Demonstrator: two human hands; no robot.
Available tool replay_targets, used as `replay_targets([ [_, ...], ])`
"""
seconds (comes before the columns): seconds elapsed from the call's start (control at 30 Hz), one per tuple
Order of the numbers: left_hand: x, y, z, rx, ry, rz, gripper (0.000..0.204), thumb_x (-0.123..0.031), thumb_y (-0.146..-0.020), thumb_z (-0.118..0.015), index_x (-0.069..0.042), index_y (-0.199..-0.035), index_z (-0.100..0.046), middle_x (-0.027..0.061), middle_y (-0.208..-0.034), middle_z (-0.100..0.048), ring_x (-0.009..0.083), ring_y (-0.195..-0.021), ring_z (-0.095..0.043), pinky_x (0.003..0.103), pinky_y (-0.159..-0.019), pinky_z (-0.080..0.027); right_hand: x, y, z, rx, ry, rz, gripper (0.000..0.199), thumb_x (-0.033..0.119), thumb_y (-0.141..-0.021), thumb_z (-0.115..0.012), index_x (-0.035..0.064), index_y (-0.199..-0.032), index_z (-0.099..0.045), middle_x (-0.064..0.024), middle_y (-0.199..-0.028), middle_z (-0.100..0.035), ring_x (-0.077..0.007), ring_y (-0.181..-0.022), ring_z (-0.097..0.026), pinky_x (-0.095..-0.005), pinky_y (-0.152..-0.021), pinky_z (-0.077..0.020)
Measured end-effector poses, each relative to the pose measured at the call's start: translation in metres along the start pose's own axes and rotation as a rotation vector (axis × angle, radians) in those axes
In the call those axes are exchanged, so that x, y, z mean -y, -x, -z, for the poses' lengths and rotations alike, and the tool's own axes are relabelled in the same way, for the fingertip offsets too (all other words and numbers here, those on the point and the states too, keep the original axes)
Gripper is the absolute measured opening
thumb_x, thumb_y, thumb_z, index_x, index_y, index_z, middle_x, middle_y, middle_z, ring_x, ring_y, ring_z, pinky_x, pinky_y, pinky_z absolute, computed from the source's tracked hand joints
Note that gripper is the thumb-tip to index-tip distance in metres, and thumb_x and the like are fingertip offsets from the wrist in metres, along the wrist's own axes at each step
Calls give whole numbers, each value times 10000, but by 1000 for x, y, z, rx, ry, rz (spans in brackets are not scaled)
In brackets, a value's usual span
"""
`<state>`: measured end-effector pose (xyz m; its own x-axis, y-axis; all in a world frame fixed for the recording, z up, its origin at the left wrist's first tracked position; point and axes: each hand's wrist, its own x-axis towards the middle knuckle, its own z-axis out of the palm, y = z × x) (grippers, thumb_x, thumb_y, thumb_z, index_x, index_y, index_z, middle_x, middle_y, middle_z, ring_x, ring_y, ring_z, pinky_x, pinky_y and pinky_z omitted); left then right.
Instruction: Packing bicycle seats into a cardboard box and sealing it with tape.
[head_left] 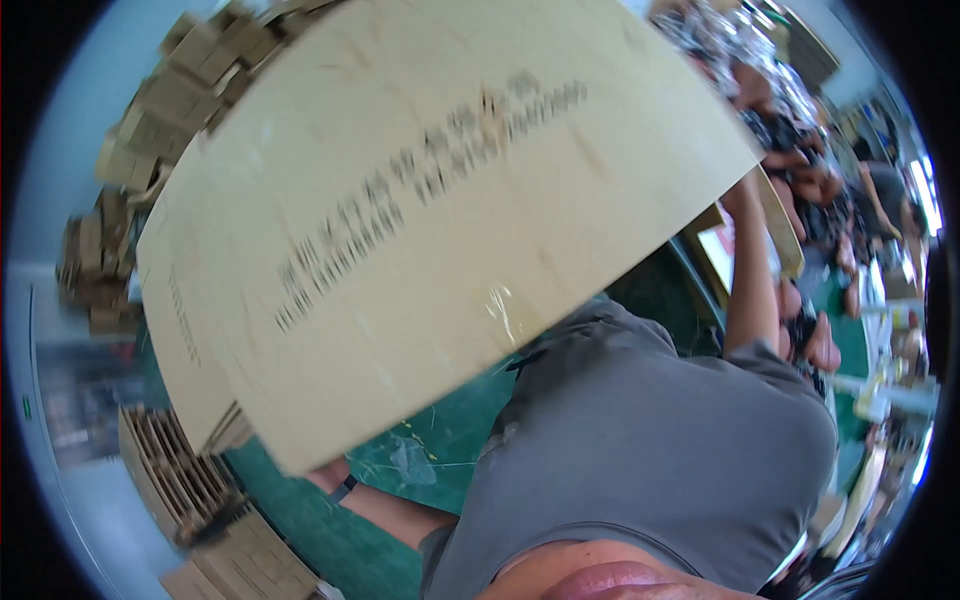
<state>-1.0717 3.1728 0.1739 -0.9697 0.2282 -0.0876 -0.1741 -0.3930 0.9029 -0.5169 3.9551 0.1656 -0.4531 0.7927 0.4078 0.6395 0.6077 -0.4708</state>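
A large tan cardboard box (pixel 420 320) with printed lines fills much of the head view, tilted in front of me. A strip of clear tape shines near its lower edge. My left hand (pixel 328 474), with a dark band on the wrist, grips the box at its lower left corner. At the opposite right corner, my right hand (pixel 741 194) holds the box edge. Both sets of fingers are mostly hidden by the cardboard. A narrow gap between flaps shows at the box's left end.
Folded cardboard (pixel 165 465) stands upright at lower left, near flat cardboard (pixel 255 560). Cartons (pixel 185 95) are piled at upper left. Plastic scraps (pixel 412 460) lie on the green floor (pixel 370 540). On the right are a heap of brown and plastic-wrapped items (pixel 775 110) and another person (pixel 885 195).
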Motion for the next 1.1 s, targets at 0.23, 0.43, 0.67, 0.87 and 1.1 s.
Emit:
replay_targets([
  [0.23, 166, -68, 75, 69, -244, 773, 852, -785, -1077, -428, -234, -1725, -401, 71, -1796, -359, 372, -1595, -394, 709, -1283, -250, 28, 28, -137, 443, -1238, -949, 813, 714, -1126, -427, 128, -1684, -506, -89, -1702, -547, -258, -1547, -504, -521, -1301, -359],
  [0.43, 198, -49, 13, 8, 73, 731, 1023, -925, -994, -392, -289, -1784, -264, 83, -1844, -235, 386, -1667, -220, 746, -1293, -121, -34, 37, -137, 478, -1359, -978, 996, 838, -1082, -321, 90, -1734, -407, -168, -1794, -384, -310, -1688, -257, -543, -1376, -91],
  [0.67, 255, -15, -94, -229, -379, 524, 1089, -868, -1009, -490, -159, -1798, -239, 199, -1864, -162, 366, -1716, -131, 665, -1344, -102, -128, -27, -161, 356, -598, -698, 600, 453, -1047, -738, -57, -1363, -732, -247, -1344, -781, -378, -1208, -774, -467, -994, -623],
  [0.87, 313, 24, -312, -269, -1064, -164, 795, -412, -1155, -605, 112, -1683, -323, 354, -1710, -392, 452, -1584, -434, 535, -1317, -362, -217, -86, -260, 447, 249, -492, 714, 491, -911, -811, -88, -1313, -700, -310, -1339, -737, -495, -1253, -699, -541, -1106, -545],
  [1.1, 423, 102, -627, 706, -776, 149, 446, -173, -1147, -655, 1, -1553, -593, 166, -1493, -705, 233, -1360, -678, 388, -1161, -535, -258, -156, -296, 498, 182, -718, 776, 476, -796, -920, -7, -1339, -647, -237, -1356, -718, -415, -1281, -690, -504, -1103, -547],
])
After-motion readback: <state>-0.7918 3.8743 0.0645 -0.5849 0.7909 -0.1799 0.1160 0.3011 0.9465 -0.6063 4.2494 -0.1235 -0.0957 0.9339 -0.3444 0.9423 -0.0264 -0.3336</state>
